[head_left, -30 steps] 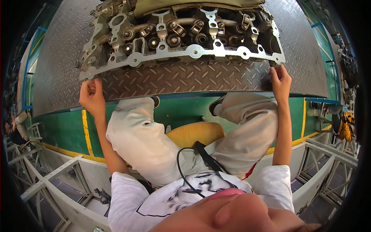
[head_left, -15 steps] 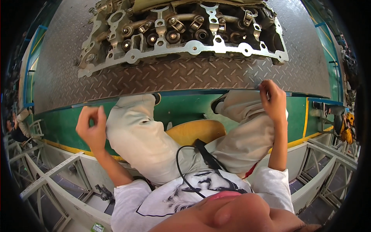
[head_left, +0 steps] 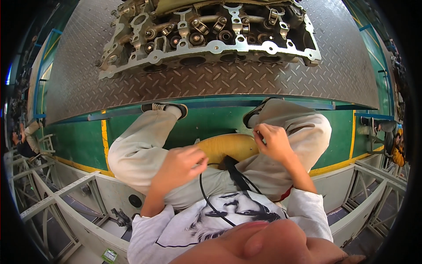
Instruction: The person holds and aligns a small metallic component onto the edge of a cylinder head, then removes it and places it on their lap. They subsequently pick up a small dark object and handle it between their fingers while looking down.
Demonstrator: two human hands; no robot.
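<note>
An aluminium engine cylinder head (head_left: 215, 46) with rocker arms and valve parts lies on a diamond-plate steel table top (head_left: 211, 81), khaki cloth (head_left: 184, 4) along its back. My left hand (head_left: 180, 167) hovers above my left thigh, its fingers loosely bent and slightly apart, with nothing visible in them. Higher and to the right, my right hand (head_left: 270, 141) is over my right thigh, fingers bent but not closed, apparently empty. Both hands are away from the engine part, near a black cable (head_left: 201, 185) hanging down over my lap.
I sit on a wooden seat (head_left: 226, 147), my shoes (head_left: 176, 110) near the table's blue frame (head_left: 316, 105). Pale metal frames (head_left: 59, 193) stand at both sides on the green floor (head_left: 79, 141). Other people (head_left: 28, 136) are at the far left and a yellow-clad one (head_left: 398, 149) at far right.
Both hands have left the cylinder head's lower corners and come down and inward over my lap. My legs have shifted, and both shoes now show below the table edge.
</note>
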